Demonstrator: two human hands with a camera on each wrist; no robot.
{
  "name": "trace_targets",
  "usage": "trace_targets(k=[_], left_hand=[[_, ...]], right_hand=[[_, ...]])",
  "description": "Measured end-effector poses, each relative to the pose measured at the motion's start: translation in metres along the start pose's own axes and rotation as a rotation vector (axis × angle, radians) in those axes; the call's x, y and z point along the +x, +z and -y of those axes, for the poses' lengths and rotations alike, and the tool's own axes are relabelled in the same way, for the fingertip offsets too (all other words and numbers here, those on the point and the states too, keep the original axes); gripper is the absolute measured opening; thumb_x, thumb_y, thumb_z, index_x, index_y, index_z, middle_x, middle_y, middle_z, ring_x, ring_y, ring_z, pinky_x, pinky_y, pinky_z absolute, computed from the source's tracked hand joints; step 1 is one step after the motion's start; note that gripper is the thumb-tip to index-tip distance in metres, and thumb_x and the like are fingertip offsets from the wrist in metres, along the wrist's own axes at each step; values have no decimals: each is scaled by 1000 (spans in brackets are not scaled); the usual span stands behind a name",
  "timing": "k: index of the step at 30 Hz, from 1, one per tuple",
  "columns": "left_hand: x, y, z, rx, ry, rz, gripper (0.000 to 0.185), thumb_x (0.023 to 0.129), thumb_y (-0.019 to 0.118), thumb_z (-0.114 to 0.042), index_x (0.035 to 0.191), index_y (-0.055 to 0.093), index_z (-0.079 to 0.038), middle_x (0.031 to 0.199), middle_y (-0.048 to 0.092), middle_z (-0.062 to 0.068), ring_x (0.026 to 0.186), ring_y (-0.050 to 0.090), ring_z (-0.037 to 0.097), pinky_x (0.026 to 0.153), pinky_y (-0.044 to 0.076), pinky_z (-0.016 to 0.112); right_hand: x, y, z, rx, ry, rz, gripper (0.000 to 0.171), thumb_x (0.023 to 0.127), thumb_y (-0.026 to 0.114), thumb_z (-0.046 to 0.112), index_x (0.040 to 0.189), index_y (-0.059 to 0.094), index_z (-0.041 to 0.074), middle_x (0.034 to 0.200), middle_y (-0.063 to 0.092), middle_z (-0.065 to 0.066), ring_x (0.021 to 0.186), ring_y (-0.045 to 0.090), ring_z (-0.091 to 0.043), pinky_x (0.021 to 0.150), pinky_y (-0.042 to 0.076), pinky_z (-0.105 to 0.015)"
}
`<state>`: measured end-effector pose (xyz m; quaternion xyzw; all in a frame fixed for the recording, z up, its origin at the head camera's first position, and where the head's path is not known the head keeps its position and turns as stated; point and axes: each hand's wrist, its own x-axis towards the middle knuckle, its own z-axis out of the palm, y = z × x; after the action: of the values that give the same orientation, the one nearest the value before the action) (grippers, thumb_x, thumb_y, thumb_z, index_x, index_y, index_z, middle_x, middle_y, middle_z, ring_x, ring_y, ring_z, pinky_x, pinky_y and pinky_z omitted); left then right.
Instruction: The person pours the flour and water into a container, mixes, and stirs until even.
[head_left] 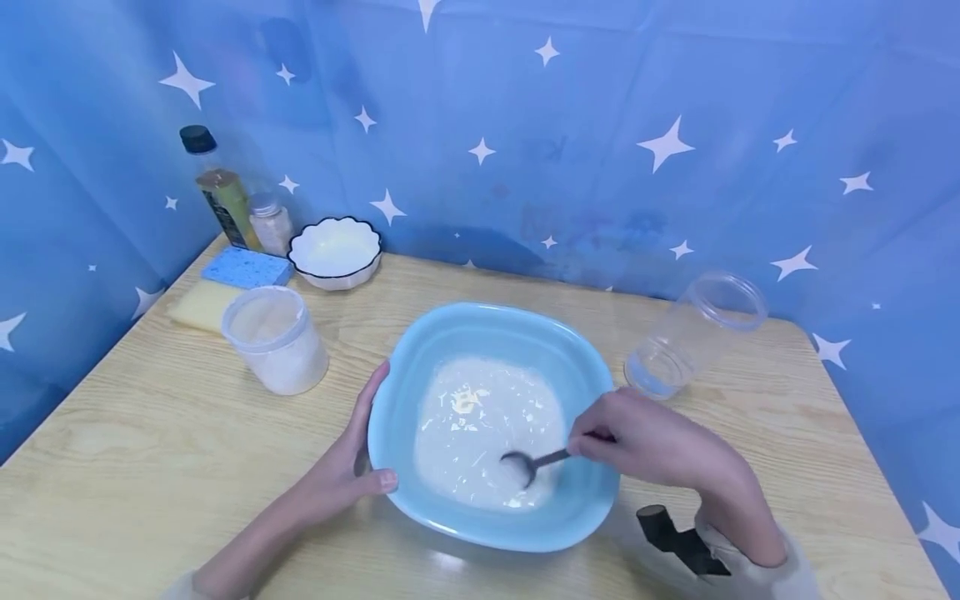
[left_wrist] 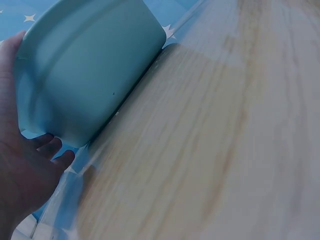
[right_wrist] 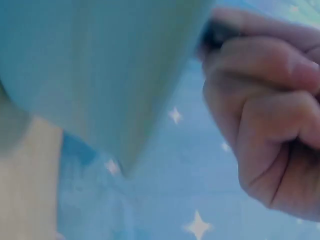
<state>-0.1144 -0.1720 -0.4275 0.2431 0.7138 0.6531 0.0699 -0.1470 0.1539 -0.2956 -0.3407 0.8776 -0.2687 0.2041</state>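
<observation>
Blue basin (head_left: 487,329): gripped at its side by left hand (head_left: 351,467), apparently for steadiness. Dark spoon (head_left: 553,457): pinched in right hand (head_left: 637,437), bowl reaching white mixture (head_left: 472,425).

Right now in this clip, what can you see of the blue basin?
The basin is light blue, smooth and plastic-looking, squarish with rounded corners and a rim. It stands upright on the wooden table, holding a glossy, white mixture that covers its bottom. The left hand grips its left side, thumb at the rim; whether the right hand touches it, I cannot tell.
</observation>
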Motion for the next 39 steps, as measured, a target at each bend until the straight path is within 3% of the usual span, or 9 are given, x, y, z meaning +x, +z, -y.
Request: trace_targets(k=[4, 8, 11, 14, 17, 22, 27, 31, 39], left_hand=[[1, 4, 4, -86, 29, 9, 102, 79, 67, -22, 149, -6, -29, 154, 0, 0, 132, 22, 38, 97, 39, 33], [0, 9, 5, -166, 33, 8, 101, 79, 64, -14, 149, -8, -30, 154, 0, 4, 130, 22, 44, 90, 46, 36], [0, 11, 5, -171, 23, -8, 100, 79, 63, -13, 149, -7, -31, 153, 1, 5, 128, 24, 47, 88, 48, 37], [-1, 13, 5, -164, 29, -28, 98, 80, 63, -14, 149, -6, -30, 153, 1, 6, 126, 25, 48, 88, 48, 37], [-1, 15, 5, -151, 40, -50, 97, 81, 62, -16, 150, -6, -27, 154, 2, 7, 126, 27, 49, 88, 48, 37], [-1, 18, 3, -190, 43, -67, 97, 81, 61, -15, 150, -6, -25, 153, 4, 7, 125, 28, 47, 87, 49, 37], [0, 20, -3, -228, 47, -72, 96, 80, 61, -13, 150, -3, -26, 153, 6, 7, 127, 26, 43, 92, 46, 36], [1, 21, -8, -239, 19, -91, 96, 79, 61, -10, 150, -1, -28, 153, 4, 4, 128, 25, 41, 91, 46, 35], [-1, 22, -8, -263, -10, -92, 97, 79, 60, -8, 150, -3, -28, 154, 1, 5, 128, 24, 42, 90, 47, 35]], right_hand=[[19, 20, 7, 13, -55, -67, 21, 91, 58, 14, 72, 67, 13, 55, 42, 14, 47, 34, 1, 42, 33, -16], [35, 29, 6, -57, 68, -256, 14, 89, 60, 13, 81, 70, 5, 56, 46, 8, 48, 36, -4, 42, 32, -18], [27, 19, 0, -102, 188, -313, 12, 88, 61, 13, 81, 67, 4, 56, 46, 4, 49, 38, -7, 42, 34, -20], [7, 2, -6, -119, 199, -255, 13, 88, 61, 12, 76, 64, 8, 55, 43, 6, 48, 36, -7, 41, 33, -20], [-10, -9, -7, -67, 97, -112, 18, 88, 61, 13, 70, 61, 13, 55, 36, 10, 48, 32, -3, 43, 31, -19], [-3, -1, 1, 30, -33, 25, 20, 89, 62, 21, 69, 60, 17, 54, 31, 13, 49, 29, 0, 46, 31, -16], [18, 9, 6, -39, 9, -129, 15, 90, 60, 21, 78, 67, 15, 52, 37, 12, 46, 30, 0, 41, 28, -17], [14, -5, 1, -96, 86, -292, 11, 89, 61, 16, 81, 68, 12, 50, 40, 10, 43, 36, -3, 39, 29, -19], [2, -29, -13, -146, 166, -374, 10, 89, 62, 15, 83, 69, 12, 51, 44, 9, 44, 39, -8, 41, 32, -23]])
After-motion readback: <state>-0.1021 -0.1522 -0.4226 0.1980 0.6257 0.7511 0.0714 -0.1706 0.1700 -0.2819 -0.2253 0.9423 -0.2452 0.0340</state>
